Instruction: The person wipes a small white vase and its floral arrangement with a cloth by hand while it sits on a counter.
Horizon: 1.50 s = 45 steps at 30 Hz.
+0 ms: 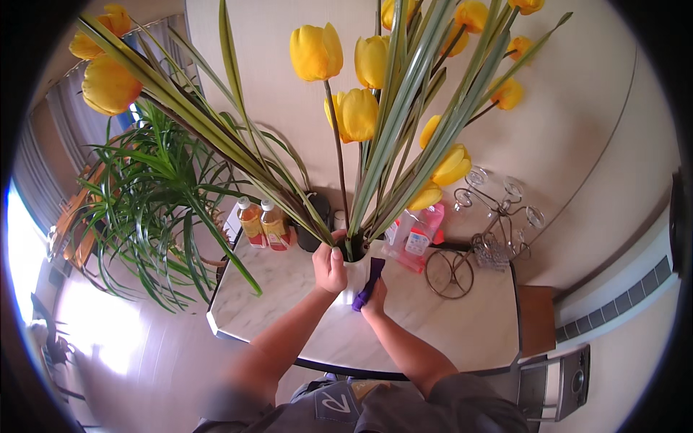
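Note:
A white vase (354, 279) stands on the marble-patterned tabletop (433, 325), with yellow tulips (317, 52) and long green leaves (400, 108) fanning out of its mouth. My left hand (329, 269) grips the vase's rim on the left side, its thumb up near the stems. On the vase's right side, my right hand (376, 299) holds a purple cloth (370, 286) against the wall of the vase. Part of the vase is hidden behind my hands and the cloth.
Two bottles of reddish liquid (263, 224) and a black container (314, 222) stand behind to the left. Pink packaging (414, 238) and a metal rack with upside-down glasses (490, 216) are at the right. A spiky potted plant (162, 184) leans over the table's left edge.

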Available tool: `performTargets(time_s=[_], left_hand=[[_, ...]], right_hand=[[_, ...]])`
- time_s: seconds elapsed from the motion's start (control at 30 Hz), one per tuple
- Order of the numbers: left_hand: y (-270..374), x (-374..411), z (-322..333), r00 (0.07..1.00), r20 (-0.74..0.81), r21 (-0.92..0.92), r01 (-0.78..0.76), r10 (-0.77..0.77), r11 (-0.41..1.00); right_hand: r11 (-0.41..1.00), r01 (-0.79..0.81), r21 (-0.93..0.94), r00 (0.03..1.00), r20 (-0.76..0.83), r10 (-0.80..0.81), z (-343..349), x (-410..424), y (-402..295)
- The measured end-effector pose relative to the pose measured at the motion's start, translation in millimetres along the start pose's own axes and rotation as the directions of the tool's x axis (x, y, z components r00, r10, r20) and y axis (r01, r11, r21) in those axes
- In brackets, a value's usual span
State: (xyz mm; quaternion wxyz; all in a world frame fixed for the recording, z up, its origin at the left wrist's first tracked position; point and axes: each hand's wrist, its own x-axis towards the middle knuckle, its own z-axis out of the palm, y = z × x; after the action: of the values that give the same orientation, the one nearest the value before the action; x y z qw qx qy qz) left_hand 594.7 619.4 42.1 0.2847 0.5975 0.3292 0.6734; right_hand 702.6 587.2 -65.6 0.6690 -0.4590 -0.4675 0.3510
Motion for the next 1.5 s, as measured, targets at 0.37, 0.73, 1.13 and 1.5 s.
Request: performTargets(time_s=[0.37,0.73,1.13,1.5], left_hand=[[7.0,5.1,2.6,0.999,0.027,0.02,-0.033,0.033,0.999],[9.6,7.6,7.5,0.999,0.029,0.081,-0.027,0.025,0.996],[12.4,9.2,7.6,0.999,0.04,0.014,-0.021,0.021,1.0],[7.4,-41.7,-16.3,0.961,0.274,0.316,-0.111,0.021,0.942]], right_hand=[[0.965,0.249,0.085,0.961,-0.147,-0.235,36.0,28.2,-82.8],[0.956,0.002,-0.293,0.967,-0.241,-0.076,3.2,-17.1,20.4],[0.911,0.411,-0.041,0.9,-0.14,-0.413,33.4,18.0,-64.7],[0.811,0.23,-0.537,0.973,0.102,-0.208,6.0,-31.9,-52.3]])
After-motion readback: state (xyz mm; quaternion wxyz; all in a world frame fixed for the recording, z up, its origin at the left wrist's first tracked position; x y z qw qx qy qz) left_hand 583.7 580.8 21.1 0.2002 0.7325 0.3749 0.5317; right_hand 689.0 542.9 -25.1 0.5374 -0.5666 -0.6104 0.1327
